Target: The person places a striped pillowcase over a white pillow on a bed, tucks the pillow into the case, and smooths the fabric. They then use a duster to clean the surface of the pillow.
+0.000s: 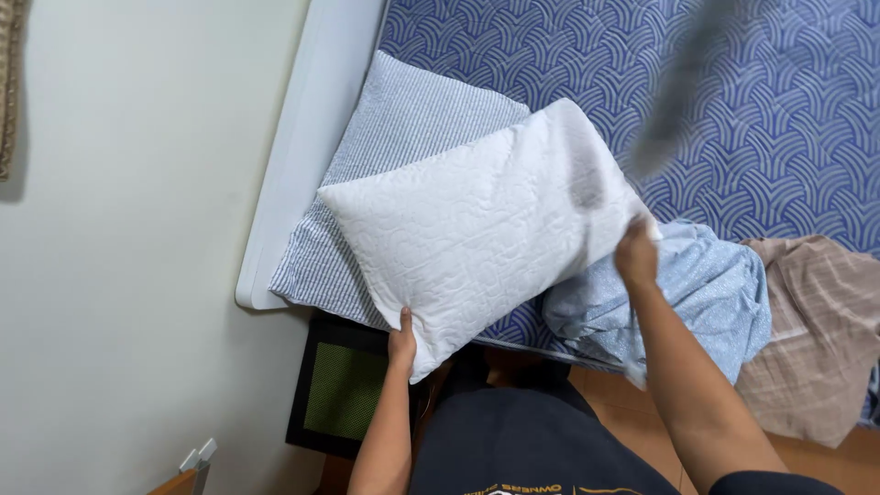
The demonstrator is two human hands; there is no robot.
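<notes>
While both arms reach forward from the body, a white quilted pillow (pixel 477 229) is held up between the two hands, over the near edge of the bed. It hangs tilted, one corner low by the left hand (pixel 401 341) and the opposite corner by the right hand (pixel 636 253).

That left hand pinches the lower corner, thumb on the front face and fingers hidden behind; its forearm rises almost straight up from the bottom of the view. By contrast, the right hand is closed on the far right corner at a higher level, its forearm slanting up and leftward from the lower right (a grey blurred streak crosses the view above it, and I cannot tell what it is).

Behind the held pillow, beyond the left hand, lies a second pillow, striped blue and white (pixel 385 174), so there are two pillows in all. Both sit against a blue patterned mattress (pixel 788 128) with a white headboard (pixel 302 156) at its left.

Just past the right hand a light blue cloth (pixel 715 293) is bunched up, and a beige checked cloth (pixel 816 339) lies beside it to the right: two cloths. Below the left hand stands one black box with a green mesh panel (pixel 344 390).
</notes>
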